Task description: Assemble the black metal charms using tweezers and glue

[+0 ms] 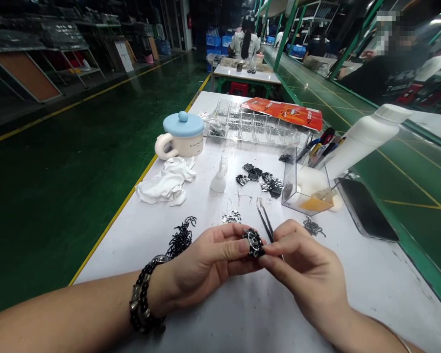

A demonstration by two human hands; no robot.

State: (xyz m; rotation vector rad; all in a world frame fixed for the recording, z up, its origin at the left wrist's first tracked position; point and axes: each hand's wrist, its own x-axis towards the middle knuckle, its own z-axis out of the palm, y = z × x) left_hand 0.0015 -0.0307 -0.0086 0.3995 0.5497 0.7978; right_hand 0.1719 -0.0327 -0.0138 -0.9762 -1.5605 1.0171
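My left hand (202, 267) pinches a small black-and-silver metal chain piece (253, 243) between thumb and fingers, above the white table (110, 264). My right hand (305, 264) meets it from the other side, its fingertips touching the piece. Slim steel tweezers (264, 223) run out from under my right fingers, tips pointing away. A beaded black bracelet (147, 294) circles my left wrist. Just beyond my left hand lies a heap of black chain (181, 239). A smaller black tangle (313, 226) sits past my right hand, and silvery fragments (231, 217) lie between them.
Farther up the table are loose black pieces, a small white bottle, a white cloth, a blue-lidded mug, a clear compartment tray, an orange packet, a clear box of tools, a large white bottle and a phone. Co-workers sit beyond, over a green floor.
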